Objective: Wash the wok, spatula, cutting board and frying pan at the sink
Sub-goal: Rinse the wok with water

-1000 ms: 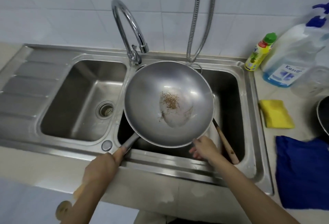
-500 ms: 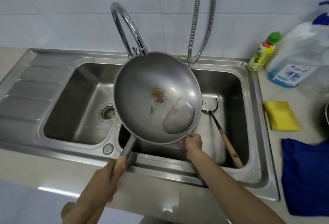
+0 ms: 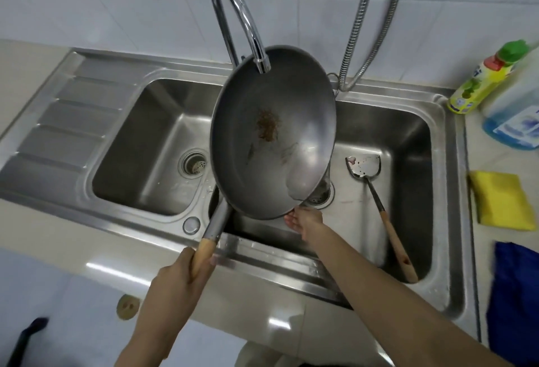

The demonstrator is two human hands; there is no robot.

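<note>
A steel wok [image 3: 250, 168] hangs tilted down to the right over the divider of the double sink [image 3: 163, 220], under the tap spout. Brown food residue sticks near its middle, and cloudy water has pooled at its lower right rim above the right drain. My left hand [image 3: 180, 276] grips the wok's wooden handle. My right hand [image 3: 303, 218] supports the wok's near rim from below, fingers partly hidden. A metal spatula [image 3: 376, 200] with a wooden handle lies in the right basin. No cutting board or frying pan is in view.
The curved tap [image 3: 233, 16] arches over the wok, and a shower hose [image 3: 370, 25] hangs behind. On the right counter sit a green-capped yellow bottle [image 3: 484, 80], a blue detergent jug [image 3: 516, 115], a yellow sponge [image 3: 498, 200] and a blue cloth [image 3: 516, 302]. A drainboard lies at left.
The wok has tipped from level to a steep rightward tilt, and the cloudy water has slid from its middle to the lower right rim. The spatula's blade has come into view.
</note>
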